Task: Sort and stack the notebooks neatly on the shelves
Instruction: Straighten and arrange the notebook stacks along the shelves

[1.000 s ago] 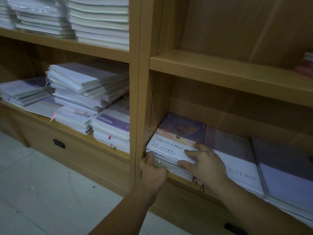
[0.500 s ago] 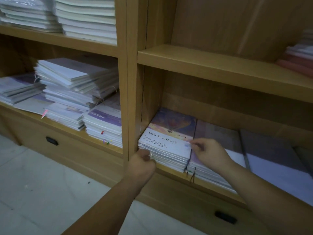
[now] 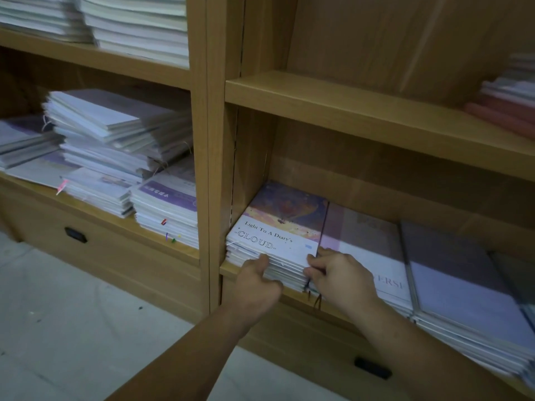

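As looked down on from the head camera, shows the CLOUD notebook stack [image 3: 275,241] lying flat at 6 o'clock, at the left end of the lower right shelf [image 3: 289,298], hard against the upright divider [image 3: 214,169]. Bears a balloon picture on its top cover above the words "Light To A Diary's CLOUD". Has the left hand [image 3: 254,282] at its front edge, toward 7 o'clock of the stack, thumb on the lip of the top cover, fingers curled against the page edges below, gripping the front. Has the right hand [image 3: 341,279] at the front right corner, toward 5 o'clock, thumb and curled fingers pinching that corner. Shows dark cords [image 3: 318,303] dangling over the shelf lip just under the right hand. Sits just beside, at 3 o'clock, a second stack [image 3: 373,256] lettered "ERSE", with a lavender stack [image 3: 463,302] next beyond. Higher, at 2 o'clock, shows a blurred pink stack [image 3: 506,111] on the upper shelf [image 3: 347,111]. Past the divider, at 9 o'clock, shows an untidy pile [image 3: 115,134] and a purple-banded stack [image 3: 168,209]; at 11 o'clock, white stacks [image 3: 139,27]. Below, shows a dark drawer handle [image 3: 75,235] and a pale floor [image 3: 72,328].
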Available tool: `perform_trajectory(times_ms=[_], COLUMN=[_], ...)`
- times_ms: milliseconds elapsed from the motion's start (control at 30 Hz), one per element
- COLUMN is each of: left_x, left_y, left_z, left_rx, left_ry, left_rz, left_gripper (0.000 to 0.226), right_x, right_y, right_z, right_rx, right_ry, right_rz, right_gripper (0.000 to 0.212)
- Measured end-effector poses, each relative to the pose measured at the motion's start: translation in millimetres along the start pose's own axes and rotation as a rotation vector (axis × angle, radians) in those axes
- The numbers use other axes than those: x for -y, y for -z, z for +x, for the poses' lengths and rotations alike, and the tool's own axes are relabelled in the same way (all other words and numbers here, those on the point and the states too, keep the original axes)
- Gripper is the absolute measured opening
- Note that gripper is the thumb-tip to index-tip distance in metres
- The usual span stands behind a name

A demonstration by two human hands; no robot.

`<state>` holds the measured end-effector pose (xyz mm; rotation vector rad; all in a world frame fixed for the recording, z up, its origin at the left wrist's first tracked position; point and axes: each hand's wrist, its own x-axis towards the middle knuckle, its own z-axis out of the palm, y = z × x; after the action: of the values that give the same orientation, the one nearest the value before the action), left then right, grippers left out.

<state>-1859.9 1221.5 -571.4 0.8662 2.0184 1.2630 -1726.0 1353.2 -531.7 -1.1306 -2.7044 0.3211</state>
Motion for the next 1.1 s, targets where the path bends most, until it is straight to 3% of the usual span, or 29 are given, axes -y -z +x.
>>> perform_trajectory(times_ms=[333,500,700,933,1100], left_x=[-22,-53,-99,-237,-313], left_y=[-10,-15,-21,-16,-22], left_z=[-16,-42,-98,-153,-167], left_rx=[-0.181,-0.164,-0.080,-0.014,0.064], left_ry=[-0.067,-0.130,-0.308,-0.527,-0.517], left_rz=[0.073,0.100,0.161,0.147,0.011], left_gripper=[0.030,0.033,0.013,0.011,0.009], right_x=[7,9,1,-9,-38], right_y=[28,69,156,300,362], right_z=[-12,-42,-100,-149,-171], right_rx=[0.003,0.042,0.089,-0.146,-0.345], right_ry=[0.008,-0.003,0.042,0.028,-0.015], right_rz=[0.120,0.097,-0.078,-0.096,-0.037], right_gripper=[0.029,0.026,0.036,0.038,0.036])
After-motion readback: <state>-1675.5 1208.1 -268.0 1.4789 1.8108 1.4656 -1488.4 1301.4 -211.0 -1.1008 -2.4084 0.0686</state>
